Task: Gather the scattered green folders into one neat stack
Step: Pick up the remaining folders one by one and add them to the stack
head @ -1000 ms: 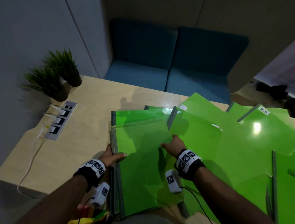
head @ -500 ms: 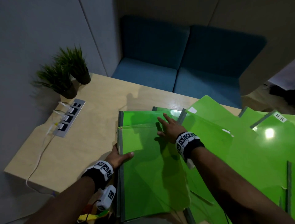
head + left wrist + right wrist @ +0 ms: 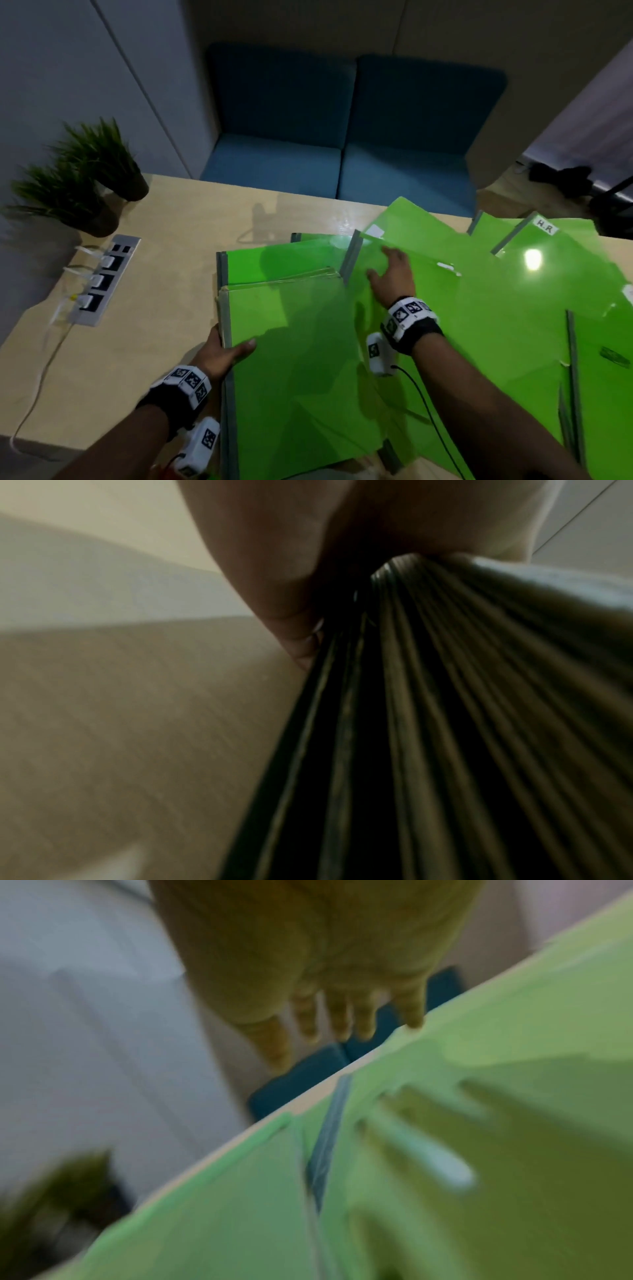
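Note:
A stack of green folders (image 3: 294,370) with grey spines lies at the table's near middle. My left hand (image 3: 222,353) grips its left spine edge, thumb on top; the left wrist view shows my fingers (image 3: 294,631) curled against the stack's edges (image 3: 428,723). My right hand (image 3: 394,277) is over a slanted green folder (image 3: 421,284) just right of the stack, fingers straight and spread. The right wrist view is blurred and shows those fingers (image 3: 342,1020) above the green sheet (image 3: 514,1096). More green folders (image 3: 534,291) fan out to the right, one labelled "H.R" (image 3: 544,226).
Two potted plants (image 3: 85,181) stand at the table's far left, near a power strip (image 3: 99,281) with white plugs and a cable. A blue sofa (image 3: 342,150) sits beyond the table's far edge. Bare wood (image 3: 154,308) lies left of the stack.
My right hand has moved from the stack's top to the right, onto the slanted folder. My left hand has kept its hold on the stack's spine edge.

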